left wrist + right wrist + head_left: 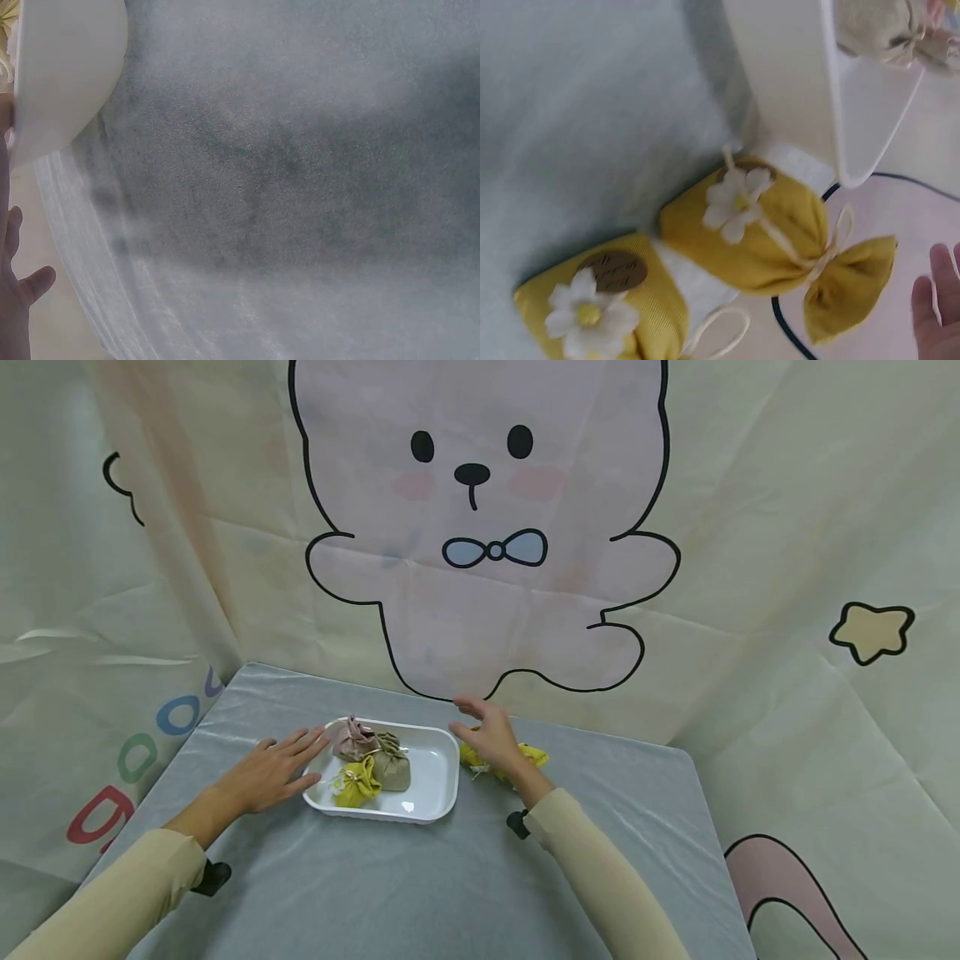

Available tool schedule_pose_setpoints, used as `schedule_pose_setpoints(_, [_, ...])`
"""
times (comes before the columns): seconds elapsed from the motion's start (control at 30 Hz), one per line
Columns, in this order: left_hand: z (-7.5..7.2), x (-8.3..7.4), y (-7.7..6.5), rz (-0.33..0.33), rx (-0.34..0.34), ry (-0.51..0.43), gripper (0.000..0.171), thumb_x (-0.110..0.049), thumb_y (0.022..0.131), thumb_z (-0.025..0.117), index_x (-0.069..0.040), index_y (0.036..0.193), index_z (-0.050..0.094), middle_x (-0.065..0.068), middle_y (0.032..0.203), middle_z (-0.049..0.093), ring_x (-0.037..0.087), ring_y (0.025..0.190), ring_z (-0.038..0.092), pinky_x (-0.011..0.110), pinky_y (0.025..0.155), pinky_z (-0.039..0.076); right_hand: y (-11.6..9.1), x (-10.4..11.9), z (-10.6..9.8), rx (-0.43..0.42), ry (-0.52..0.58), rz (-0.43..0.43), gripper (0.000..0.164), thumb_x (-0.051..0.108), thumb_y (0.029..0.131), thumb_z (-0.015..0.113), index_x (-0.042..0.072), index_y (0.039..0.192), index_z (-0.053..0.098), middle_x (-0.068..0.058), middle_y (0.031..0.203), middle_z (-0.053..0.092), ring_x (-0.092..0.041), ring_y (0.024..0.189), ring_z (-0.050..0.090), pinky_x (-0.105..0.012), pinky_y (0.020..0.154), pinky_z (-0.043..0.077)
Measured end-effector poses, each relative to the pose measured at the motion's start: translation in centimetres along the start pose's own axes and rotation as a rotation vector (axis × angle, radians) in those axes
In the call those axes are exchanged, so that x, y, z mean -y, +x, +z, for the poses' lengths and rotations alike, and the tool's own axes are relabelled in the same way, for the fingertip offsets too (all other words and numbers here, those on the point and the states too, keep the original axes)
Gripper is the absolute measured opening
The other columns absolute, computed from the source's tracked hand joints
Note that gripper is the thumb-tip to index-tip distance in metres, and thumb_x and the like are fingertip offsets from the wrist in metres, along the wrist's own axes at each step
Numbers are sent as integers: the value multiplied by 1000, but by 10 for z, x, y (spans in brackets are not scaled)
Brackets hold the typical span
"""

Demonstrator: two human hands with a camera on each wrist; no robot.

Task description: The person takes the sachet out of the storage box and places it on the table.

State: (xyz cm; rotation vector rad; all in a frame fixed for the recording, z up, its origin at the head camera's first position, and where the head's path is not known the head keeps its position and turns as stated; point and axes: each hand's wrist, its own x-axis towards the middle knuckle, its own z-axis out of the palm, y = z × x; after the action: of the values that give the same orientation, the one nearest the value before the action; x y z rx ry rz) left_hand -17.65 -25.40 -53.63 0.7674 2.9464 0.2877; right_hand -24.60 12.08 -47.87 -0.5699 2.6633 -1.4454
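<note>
A white tray (431, 768) holds several small drawstring pouches: a pinkish one (351, 742), a beige one (393, 772) and a yellow one (357, 785). My left hand (273, 772) lies at the tray's left rim with its fingers stretched out. Beyond the tray's right side my right hand (491, 739) hovers, fingers extended, nothing in its grasp. Beneath it are two yellow pouches, partly hidden in the head view. The right wrist view shows them side by side, one pouch (780, 255) close to the tray and another (656, 300) farther off, each with a white flower and brown oval tag.
Grey-blue cloth covers the table (360, 885). Behind it hangs a pale curtain (750, 527) printed with a bear and a star. Dark wrist-worn devices, such as the left one (212, 878), show below both sleeves.
</note>
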Motion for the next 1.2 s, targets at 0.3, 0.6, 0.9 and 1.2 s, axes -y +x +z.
schedule_pose_setpoints(0.3, [1,1,0,2,-7,7,67,-41,101,56,-5,154,36,18,159,32,43,142,34,69,100,35,8,14,23,54,43,-31,42,8,91,73,1,131,61,-14,130,64,-26,117,64,-35,100,49])
schedule_pose_setpoints(0.6, [0,1,2,5,-5,14,67,-41,101,56,-5,154,36,17,159,32,42,142,35,69,99,35,12,26,45,107,136,-24,41,0,90,72,-4,129,61,-20,128,64,-33,116,65,-34,97,51])
schedule_pose_setpoints(0.9, [0,0,1,-8,8,9,68,-41,100,56,-5,154,36,18,159,32,43,142,34,70,99,35,14,30,62,181,108,2,43,5,92,70,-1,133,59,-17,133,62,-30,118,64,-28,94,51])
schedule_pose_setpoints(1.2, [2,1,1,-8,8,8,68,-42,100,56,-6,154,36,18,159,32,43,142,34,70,100,34,16,26,76,239,67,57,45,10,92,72,0,134,59,-17,134,61,-27,117,64,-27,92,52])
